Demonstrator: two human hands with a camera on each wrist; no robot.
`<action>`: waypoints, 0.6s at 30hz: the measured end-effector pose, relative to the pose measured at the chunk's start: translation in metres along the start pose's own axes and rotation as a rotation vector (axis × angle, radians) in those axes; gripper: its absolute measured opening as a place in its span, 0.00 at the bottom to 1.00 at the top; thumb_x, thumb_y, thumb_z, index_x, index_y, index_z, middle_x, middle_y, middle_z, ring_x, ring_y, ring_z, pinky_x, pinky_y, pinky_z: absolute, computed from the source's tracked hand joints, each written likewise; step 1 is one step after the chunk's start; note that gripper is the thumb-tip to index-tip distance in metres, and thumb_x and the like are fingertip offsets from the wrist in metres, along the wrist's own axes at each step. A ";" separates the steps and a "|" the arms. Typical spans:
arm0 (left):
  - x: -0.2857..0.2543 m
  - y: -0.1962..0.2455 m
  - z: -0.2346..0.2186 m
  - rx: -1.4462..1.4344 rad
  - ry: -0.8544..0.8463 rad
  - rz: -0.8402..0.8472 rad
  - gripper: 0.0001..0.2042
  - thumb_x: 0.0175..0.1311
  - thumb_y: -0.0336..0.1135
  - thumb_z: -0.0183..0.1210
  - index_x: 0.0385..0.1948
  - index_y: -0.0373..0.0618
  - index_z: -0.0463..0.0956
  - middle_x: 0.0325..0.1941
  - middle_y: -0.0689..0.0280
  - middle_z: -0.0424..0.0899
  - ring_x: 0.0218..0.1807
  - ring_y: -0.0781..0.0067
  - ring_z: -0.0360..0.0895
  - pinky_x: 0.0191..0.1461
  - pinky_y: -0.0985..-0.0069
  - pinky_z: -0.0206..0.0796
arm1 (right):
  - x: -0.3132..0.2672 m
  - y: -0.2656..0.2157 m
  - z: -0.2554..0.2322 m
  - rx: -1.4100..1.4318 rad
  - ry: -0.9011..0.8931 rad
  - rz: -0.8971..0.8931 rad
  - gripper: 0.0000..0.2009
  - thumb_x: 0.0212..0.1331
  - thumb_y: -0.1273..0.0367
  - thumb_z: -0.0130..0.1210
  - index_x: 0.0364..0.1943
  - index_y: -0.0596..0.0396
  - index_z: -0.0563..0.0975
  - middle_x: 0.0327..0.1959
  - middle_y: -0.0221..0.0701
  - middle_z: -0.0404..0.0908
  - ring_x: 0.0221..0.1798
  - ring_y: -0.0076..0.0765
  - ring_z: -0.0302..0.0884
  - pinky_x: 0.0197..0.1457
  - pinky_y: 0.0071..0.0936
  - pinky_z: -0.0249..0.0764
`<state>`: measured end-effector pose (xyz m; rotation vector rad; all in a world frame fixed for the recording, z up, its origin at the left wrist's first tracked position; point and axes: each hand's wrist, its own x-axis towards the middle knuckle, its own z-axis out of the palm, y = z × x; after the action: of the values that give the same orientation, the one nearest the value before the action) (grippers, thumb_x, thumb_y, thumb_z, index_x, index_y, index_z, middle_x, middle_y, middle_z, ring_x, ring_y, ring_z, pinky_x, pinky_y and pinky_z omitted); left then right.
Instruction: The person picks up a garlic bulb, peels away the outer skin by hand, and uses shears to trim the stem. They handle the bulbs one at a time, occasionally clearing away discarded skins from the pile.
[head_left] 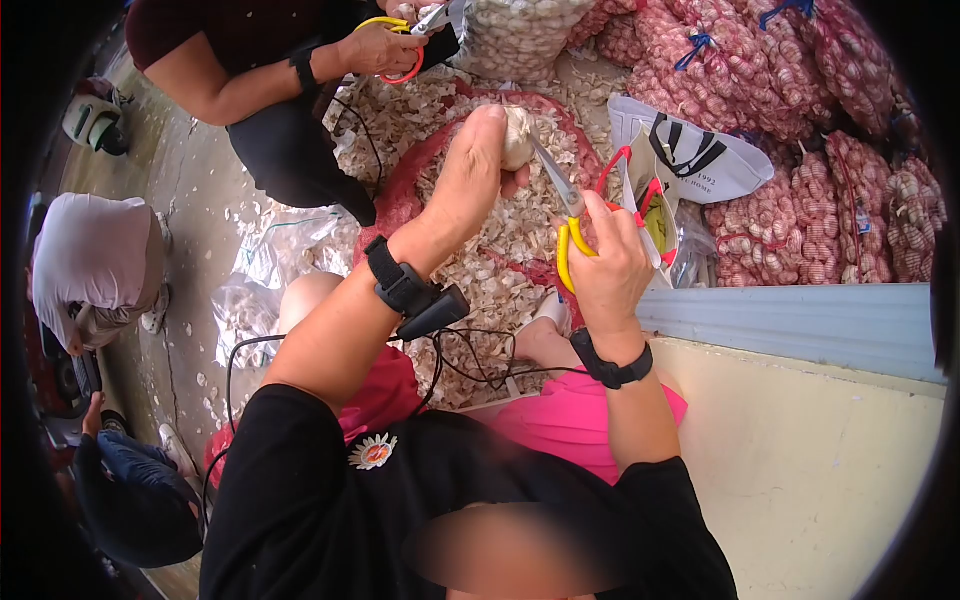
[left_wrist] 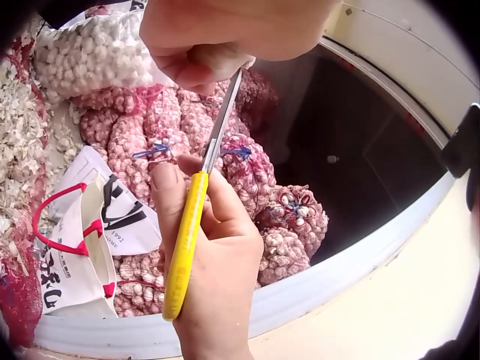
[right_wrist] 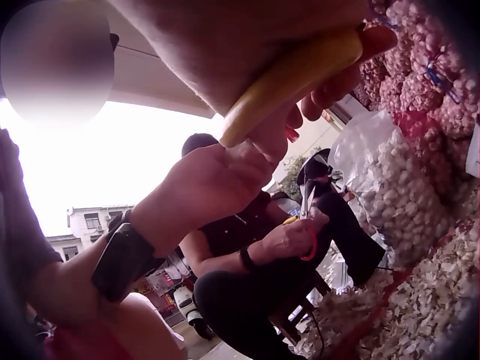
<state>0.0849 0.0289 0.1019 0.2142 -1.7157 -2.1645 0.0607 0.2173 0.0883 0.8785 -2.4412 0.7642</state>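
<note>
My left hand point(head_left: 474, 165) holds a whitish garlic bulb point(head_left: 518, 138) up over the peel-covered ground, fingers curled round it. In my right hand point(head_left: 610, 255) is a pair of scissors point(head_left: 567, 205) with yellow and red handles, gripped by the fingers. The blade tips point up and to the left, right at the bulb. Seen in the left wrist view, one yellow handle point(left_wrist: 186, 251) lies along the right thumb, and the blades point(left_wrist: 223, 124) reach up to the left hand. Most of the bulb is hidden there behind the left fingers.
Garlic peelings point(head_left: 460, 280) cover a red mesh sheet below. A white tote bag point(head_left: 700, 160) with red handles stands right of the scissors. Mesh sacks of garlic point(head_left: 770, 230) pile up behind. Opposite sits a person holding scissors point(head_left: 405, 45). Black cables point(head_left: 480, 370) cross my lap.
</note>
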 end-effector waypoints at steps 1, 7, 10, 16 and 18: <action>-0.001 0.003 -0.001 -0.008 -0.013 -0.056 0.19 0.79 0.47 0.33 0.38 0.43 0.68 0.23 0.66 0.75 0.21 0.78 0.69 0.26 0.79 0.63 | 0.002 0.000 -0.001 -0.041 0.031 -0.036 0.21 0.45 0.65 0.71 0.48 0.46 0.80 0.30 0.29 0.72 0.32 0.38 0.74 0.34 0.36 0.72; 0.000 -0.007 -0.001 -0.194 -0.014 -0.114 0.20 0.79 0.49 0.34 0.38 0.43 0.67 0.26 0.63 0.75 0.24 0.75 0.72 0.27 0.78 0.65 | 0.007 -0.001 -0.001 -0.116 0.062 -0.066 0.21 0.44 0.66 0.71 0.46 0.45 0.80 0.32 0.29 0.71 0.37 0.38 0.74 0.39 0.35 0.72; -0.002 -0.008 0.004 -0.205 0.016 -0.092 0.19 0.79 0.49 0.33 0.40 0.43 0.66 0.29 0.62 0.75 0.27 0.75 0.74 0.28 0.77 0.67 | 0.005 -0.002 0.001 -0.106 0.052 -0.045 0.21 0.45 0.66 0.71 0.46 0.46 0.80 0.33 0.29 0.71 0.38 0.39 0.73 0.40 0.35 0.72; -0.005 -0.011 0.012 -0.232 -0.005 -0.084 0.22 0.78 0.52 0.34 0.43 0.43 0.69 0.29 0.64 0.75 0.31 0.77 0.72 0.32 0.79 0.63 | 0.002 0.001 0.006 0.150 -0.054 0.120 0.22 0.47 0.66 0.71 0.49 0.49 0.80 0.30 0.29 0.73 0.31 0.33 0.73 0.34 0.31 0.72; -0.005 -0.007 0.013 -0.206 -0.030 -0.099 0.22 0.78 0.52 0.34 0.42 0.43 0.69 0.30 0.64 0.75 0.30 0.78 0.71 0.31 0.79 0.63 | -0.003 0.006 0.013 0.352 -0.135 0.244 0.22 0.48 0.67 0.71 0.50 0.51 0.79 0.29 0.27 0.75 0.28 0.28 0.73 0.32 0.28 0.71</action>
<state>0.0841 0.0437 0.0974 0.2158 -1.5121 -2.4086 0.0566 0.2143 0.0745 0.7815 -2.6091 1.2919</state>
